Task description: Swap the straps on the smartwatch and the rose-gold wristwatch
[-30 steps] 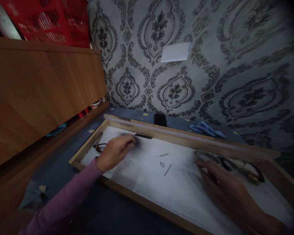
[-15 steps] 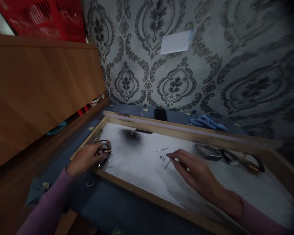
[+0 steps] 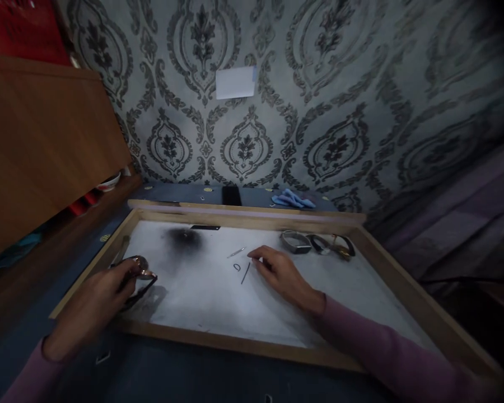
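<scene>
My left hand (image 3: 94,299) is closed around a wristwatch (image 3: 143,271) with a shiny rose-gold case and a dark strap. It holds the watch above the left end of a wooden-framed tray (image 3: 185,330), and a shadow falls on the white bottom below. My right hand (image 3: 283,277) hovers over the tray's middle, thumb and fingers pinched together; anything between the tips is too small to make out. Just beside those fingertips lie a thin dark rod (image 3: 246,272), a small dark D-shaped loop (image 3: 237,267) and a slim metal tool (image 3: 237,252).
More watches, one with a grey band (image 3: 296,242) and one gold-toned (image 3: 342,247), lie at the tray's back right. A flat black strip (image 3: 205,228) rests along the back wall. Behind the tray are a black phone-like object (image 3: 231,196) and a blue cloth (image 3: 294,198). A wooden cabinet (image 3: 50,151) stands left.
My view has swung to the right. The left hand has raised the watch and turned it, bringing it toward the tray's front. My right hand stays near the rod, which lies as before.
</scene>
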### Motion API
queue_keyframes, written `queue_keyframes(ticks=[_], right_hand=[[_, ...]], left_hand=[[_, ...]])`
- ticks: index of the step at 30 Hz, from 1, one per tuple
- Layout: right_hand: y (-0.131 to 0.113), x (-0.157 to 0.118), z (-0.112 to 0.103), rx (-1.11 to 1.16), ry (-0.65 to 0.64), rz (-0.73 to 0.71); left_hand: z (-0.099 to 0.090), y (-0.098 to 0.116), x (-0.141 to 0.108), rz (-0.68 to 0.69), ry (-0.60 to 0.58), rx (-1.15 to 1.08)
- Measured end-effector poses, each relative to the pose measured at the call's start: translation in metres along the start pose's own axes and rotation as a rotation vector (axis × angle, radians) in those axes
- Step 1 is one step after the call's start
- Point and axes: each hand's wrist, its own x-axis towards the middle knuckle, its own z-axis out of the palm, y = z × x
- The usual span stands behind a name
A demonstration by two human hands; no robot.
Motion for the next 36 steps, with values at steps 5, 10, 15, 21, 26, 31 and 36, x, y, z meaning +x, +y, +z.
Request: queue_keyframes(ticks=[5, 10, 15, 21, 26, 31, 36], right_hand=[[0.009, 0.005, 0.006, -0.088, -0.061, 0.093], [0.007, 0.013, 0.011, -0.187, -0.125, 0.116], [-0.001, 0.025, 0.013, -0.302, -0.213, 0.097], [-0.002, 0.03, 0.015, -0.379, -0.263, 0.093], [-0.002, 0.028, 0.012, -0.386, -0.262, 0.115], [0.004, 0.028, 0.011, -0.364, -0.255, 0.108], [0.008, 0.021, 0.02, -0.353, -0.215, 0.062]], left_hand=[[0.006, 0.046, 0.029, 0.149, -0.049, 0.004], [0.019, 0.088, 0.078, 0.315, -0.152, -0.019], [0.043, 0.109, 0.116, 0.34, -0.126, -0.044], [0.066, 0.113, 0.12, 0.346, -0.06, -0.066], [0.071, 0.106, 0.118, 0.362, -0.088, -0.137], [0.073, 0.093, 0.13, 0.387, -0.215, -0.306], [0.076, 0.084, 0.14, 0.377, -0.347, -0.517]])
